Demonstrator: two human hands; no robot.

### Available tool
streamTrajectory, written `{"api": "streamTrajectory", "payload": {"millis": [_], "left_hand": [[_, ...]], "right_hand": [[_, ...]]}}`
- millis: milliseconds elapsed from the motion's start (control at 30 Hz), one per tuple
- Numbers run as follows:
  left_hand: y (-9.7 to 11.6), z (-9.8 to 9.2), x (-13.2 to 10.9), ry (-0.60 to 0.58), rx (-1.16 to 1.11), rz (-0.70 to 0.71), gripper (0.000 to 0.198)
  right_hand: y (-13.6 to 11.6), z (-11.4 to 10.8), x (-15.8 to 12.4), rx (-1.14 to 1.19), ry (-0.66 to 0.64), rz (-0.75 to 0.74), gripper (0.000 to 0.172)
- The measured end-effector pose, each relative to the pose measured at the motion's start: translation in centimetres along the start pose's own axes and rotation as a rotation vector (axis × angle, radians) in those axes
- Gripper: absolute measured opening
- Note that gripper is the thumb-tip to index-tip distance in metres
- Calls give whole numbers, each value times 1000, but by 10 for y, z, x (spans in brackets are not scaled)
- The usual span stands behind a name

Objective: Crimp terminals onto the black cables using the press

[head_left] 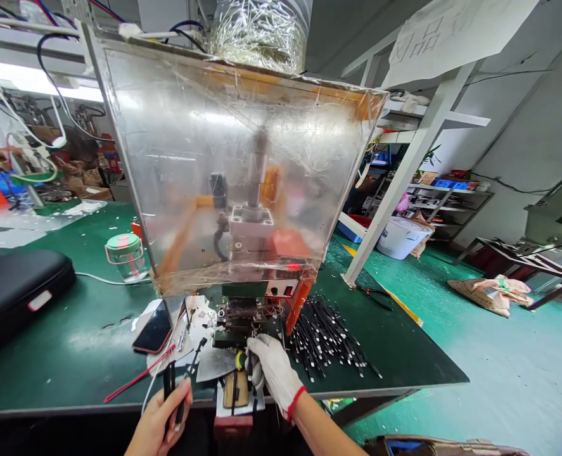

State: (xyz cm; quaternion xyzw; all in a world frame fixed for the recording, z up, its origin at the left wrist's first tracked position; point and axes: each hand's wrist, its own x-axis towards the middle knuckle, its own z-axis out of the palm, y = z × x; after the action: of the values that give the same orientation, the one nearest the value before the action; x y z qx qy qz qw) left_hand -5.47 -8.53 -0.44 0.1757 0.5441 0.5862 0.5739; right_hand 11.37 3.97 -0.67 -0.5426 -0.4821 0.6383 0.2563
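My left hand [159,418] is bare and closed around a few thin black strips [172,386] that stand up from my fist at the table's front edge. My right hand [274,370] wears a white glove with a red cuff; its fingers are curled at the front of a small press machine [247,313], pinching something small I cannot make out. The machine sits under a large clear plastic hood [233,171]. A flat metal plate [214,364] lies just left of my right hand.
A pile of black strips [325,339] lies right of the machine. A phone [153,329], a red-handled tool [135,380], a green-lidded jar [126,256] and a black case [14,288] sit on the green table [71,354]. Shelves and a white bucket [399,237] stand right.
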Motion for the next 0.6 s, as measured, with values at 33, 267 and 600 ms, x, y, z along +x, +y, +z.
{"api": "streamTrajectory", "payload": {"millis": [33,267,600], "left_hand": [[0,0,0,-4,1,8,52],[6,8,-6,33,107,30,53],[25,11,2,-208,576,72,60]], "right_hand": [[0,0,1,0,3,3,25],[-1,1,0,-2,-3,-2,19],[-46,-29,-50,-287,-115,-120,23]]}}
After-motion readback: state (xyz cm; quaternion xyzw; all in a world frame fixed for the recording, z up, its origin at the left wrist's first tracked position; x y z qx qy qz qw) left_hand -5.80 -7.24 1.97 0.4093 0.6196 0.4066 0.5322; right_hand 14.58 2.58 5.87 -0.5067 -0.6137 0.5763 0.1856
